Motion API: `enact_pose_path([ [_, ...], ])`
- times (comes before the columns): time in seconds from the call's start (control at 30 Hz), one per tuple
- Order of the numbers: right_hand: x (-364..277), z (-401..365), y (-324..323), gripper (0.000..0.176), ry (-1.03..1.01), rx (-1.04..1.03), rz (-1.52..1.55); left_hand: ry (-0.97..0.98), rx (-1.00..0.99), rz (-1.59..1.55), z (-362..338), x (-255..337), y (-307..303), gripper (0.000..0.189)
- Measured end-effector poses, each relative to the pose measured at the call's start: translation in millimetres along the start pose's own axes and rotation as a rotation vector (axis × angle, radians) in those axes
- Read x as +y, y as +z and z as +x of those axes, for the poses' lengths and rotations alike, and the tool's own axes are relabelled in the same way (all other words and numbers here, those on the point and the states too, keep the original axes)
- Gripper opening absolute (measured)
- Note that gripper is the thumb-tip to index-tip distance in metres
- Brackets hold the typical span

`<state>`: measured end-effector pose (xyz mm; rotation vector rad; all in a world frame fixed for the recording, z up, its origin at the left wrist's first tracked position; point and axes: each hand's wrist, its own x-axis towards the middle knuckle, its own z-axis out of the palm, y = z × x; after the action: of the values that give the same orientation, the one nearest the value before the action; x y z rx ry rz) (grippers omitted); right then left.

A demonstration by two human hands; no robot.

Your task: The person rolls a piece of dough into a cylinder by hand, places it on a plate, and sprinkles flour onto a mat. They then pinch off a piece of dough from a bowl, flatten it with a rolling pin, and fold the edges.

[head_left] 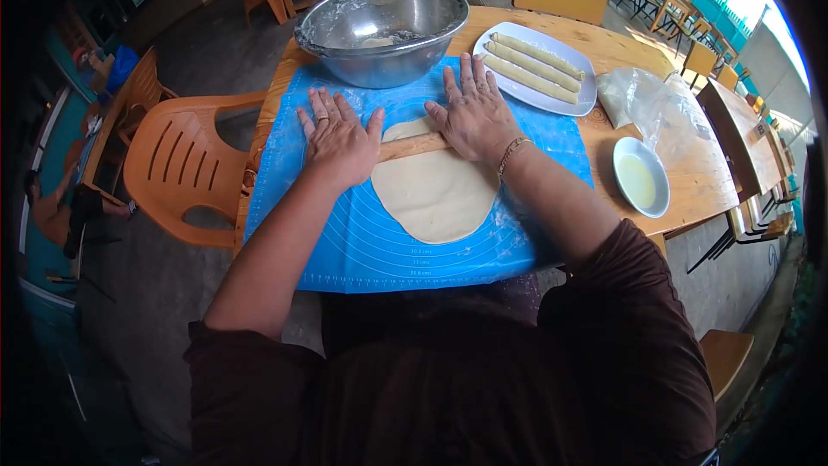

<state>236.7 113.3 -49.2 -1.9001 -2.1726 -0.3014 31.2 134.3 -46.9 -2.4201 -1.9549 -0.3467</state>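
A flattened sheet of dough (435, 198) lies on the blue measuring mat (345, 250). Across its upper part rests a wooden rolling pin (409, 147). My left hand (338, 138) is flat over the pin's left end, fingers spread and pointing away from me. Over the right end lies my right hand (476, 116), palm down, with its fingers stretched out too. Both palms press on the pin without wrapping round it, and they hide its ends. Beyond my hands, a large metal bowl (384, 69) with flour on its inner wall stands at the mat's far edge.
Right of the bowl, a white plate (589, 95) carries several rolled dough strips (535, 65). A clear plastic bag (647, 103) and a small bowl of yellowish liquid (640, 177) stand on the wooden table (690, 190). An orange chair (185, 164) adjoins the table's left side.
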Motion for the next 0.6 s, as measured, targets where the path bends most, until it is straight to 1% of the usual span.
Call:
enact_pose_path([
  [0.07, 0.4, -7.7, -1.4, 0.074, 0.012, -0.003, 0.022, 0.044, -0.072, 0.015, -12.8, 2.6, -8.1, 0.086],
  [0.1, -0.9, -21.3, -12.2, 0.074, -0.006, -0.090, 0.080, 0.041, -0.075, 0.012, -23.5, 1.7, -12.1, 0.086],
  [0.13, -2.3, -36.5, -22.6, 0.075, -0.025, -0.177, 0.139, 0.128, -0.147, -0.017, -38.3, -0.4, -16.7, 0.087],
  [0.17, -3.1, -55.4, -29.9, 0.075, -0.076, -0.163, 0.162, 0.216, -0.214, -0.046, -53.6, -3.0, -21.1, 0.088],
  [0.23, -3.0, -101.7, -48.3, 0.074, -0.197, -0.143, 0.161, 0.388, -0.189, -0.131, -96.7, -10.8, -26.7, 0.090],
  [0.27, -3.0, -118.2, -57.6, 0.074, -0.273, -0.132, 0.135, 0.387, -0.185, -0.133, -114.7, -12.1, -28.1, 0.090],
  [0.33, -6.0, -132.4, -66.1, 0.074, -0.278, -0.136, 0.162, 0.534, -0.051, -0.085, -134.8, -13.5, -30.1, 0.091],
  [0.37, -7.2, -134.9, -67.4, 0.074, -0.279, -0.150, 0.192, 0.532, -0.051, -0.085, -129.4, -11.6, -28.4, 0.091],
  [0.4, -6.9, -127.9, -61.8, 0.074, -0.280, -0.152, 0.192, 0.481, -0.011, -0.052, -119.4, -8.0, -24.7, 0.086],
  [0.43, -5.6, -110.8, -49.9, 0.074, -0.243, -0.107, 0.165, 0.430, 0.034, -0.017, -105.8, -5.4, -21.1, 0.082],
  [0.47, -4.1, -91.0, -39.0, 0.074, -0.204, -0.059, 0.136, 0.359, 0.024, -0.009, -86.3, -3.9, -17.4, 0.084],
  [0.5, -3.8, -69.9, -30.8, 0.074, -0.141, -0.058, 0.106, 0.291, 0.012, -0.001, -63.4, -2.4, -13.5, 0.086],
  [0.57, 0.7, -29.4, -9.3, 0.074, -0.103, 0.047, -0.001, 0.134, -0.025, 0.093, -22.2, 0.1, -7.9, 0.082],
  [0.6, 1.7, -12.3, -0.9, 0.074, -0.103, 0.056, -0.004, 0.136, -0.016, 0.095, -7.2, 0.3, -4.6, 0.082],
])
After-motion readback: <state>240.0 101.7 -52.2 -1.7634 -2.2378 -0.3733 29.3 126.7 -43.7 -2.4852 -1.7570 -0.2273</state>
